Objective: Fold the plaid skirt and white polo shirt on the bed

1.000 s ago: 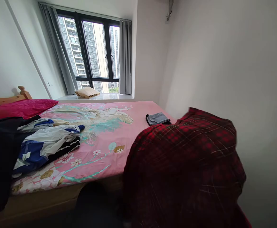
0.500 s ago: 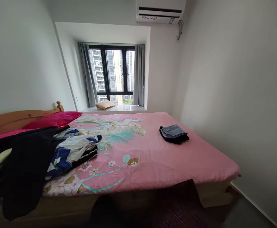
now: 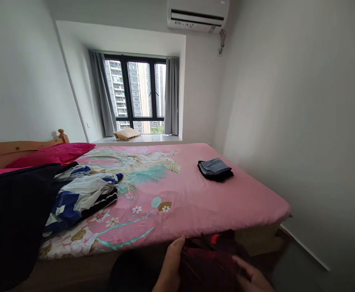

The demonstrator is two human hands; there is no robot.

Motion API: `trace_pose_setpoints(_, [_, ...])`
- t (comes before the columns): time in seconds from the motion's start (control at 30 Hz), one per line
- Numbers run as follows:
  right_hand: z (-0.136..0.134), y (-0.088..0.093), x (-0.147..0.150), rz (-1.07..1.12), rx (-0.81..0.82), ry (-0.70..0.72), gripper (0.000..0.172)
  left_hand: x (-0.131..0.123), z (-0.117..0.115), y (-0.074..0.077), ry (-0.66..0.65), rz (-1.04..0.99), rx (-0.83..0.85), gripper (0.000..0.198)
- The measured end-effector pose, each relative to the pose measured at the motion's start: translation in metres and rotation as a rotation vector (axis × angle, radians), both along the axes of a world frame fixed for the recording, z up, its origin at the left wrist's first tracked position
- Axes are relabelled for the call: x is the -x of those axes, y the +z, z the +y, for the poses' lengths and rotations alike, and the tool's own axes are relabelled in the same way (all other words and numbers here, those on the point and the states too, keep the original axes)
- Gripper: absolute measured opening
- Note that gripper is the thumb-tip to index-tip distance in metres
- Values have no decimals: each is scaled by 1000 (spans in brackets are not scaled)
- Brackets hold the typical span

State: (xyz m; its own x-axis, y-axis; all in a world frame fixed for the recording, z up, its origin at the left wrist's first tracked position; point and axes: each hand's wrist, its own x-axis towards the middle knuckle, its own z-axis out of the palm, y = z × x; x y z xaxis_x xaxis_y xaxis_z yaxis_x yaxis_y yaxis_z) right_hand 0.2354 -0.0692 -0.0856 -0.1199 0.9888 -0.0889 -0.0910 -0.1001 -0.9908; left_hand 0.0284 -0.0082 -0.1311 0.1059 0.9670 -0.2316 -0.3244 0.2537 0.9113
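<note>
A dark red garment (image 3: 207, 265), dim and partly blurred, hangs low in front of me beside the bed's near edge. My left hand (image 3: 173, 259) is closed on its upper left edge, thumb on top. At the garment's right side, my right hand (image 3: 250, 273) has its fingers bent against the cloth; they are slightly smeared by motion. A small bright red patch shows at the garment's top. The lower part of the cloth is out of view.
The bed (image 3: 189, 202) has a pink flowered sheet. A folded grey and black stack of clothes (image 3: 215, 168) lies at its right. Loose white and blue clothing (image 3: 86, 192) and a black garment (image 3: 16, 219) are heaped left, near a red pillow (image 3: 55, 154).
Both my hands have come into view at the bottom, on the dark red garment, which now shows higher against the bed's edge. The view has swung slightly right.
</note>
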Motion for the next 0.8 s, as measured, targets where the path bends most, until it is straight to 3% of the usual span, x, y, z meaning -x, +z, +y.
trace_pose_setpoints(0.07, [11,4,-7,156,59,-154,36,4,-4,-2,91,-270,110,37])
trace_pose_setpoints(0.13, [19,15,-8,378,78,-352,42,4,-7,2,123,-375,121,37])
trace_pose_setpoints(0.2, [26,28,-3,533,59,-473,48,5,-9,11,148,-292,103,41])
trace_pose_setpoints(0.27, [30,37,7,585,37,-505,49,10,-12,25,241,-59,27,45])
trace_pose_setpoints(0.37, [30,40,24,597,19,-471,44,16,-26,47,300,417,-410,44])
trace_pose_setpoints(0.43, [27,39,32,618,13,-446,42,12,-40,60,127,693,-811,42])
trace_pose_setpoints(0.5, [26,40,35,639,13,-437,42,2,-53,64,-55,899,-1096,43])
trace_pose_setpoints(0.6, [30,43,29,646,20,-495,42,-17,-62,54,-127,1084,-1278,44])
trace_pose_setpoints(0.7, [43,47,12,675,-11,-632,43,-23,-64,34,-182,1186,-1420,27])
trace_pose_setpoints(0.8, [59,53,-3,757,-35,-735,47,-12,-64,26,-104,1224,-1510,26])
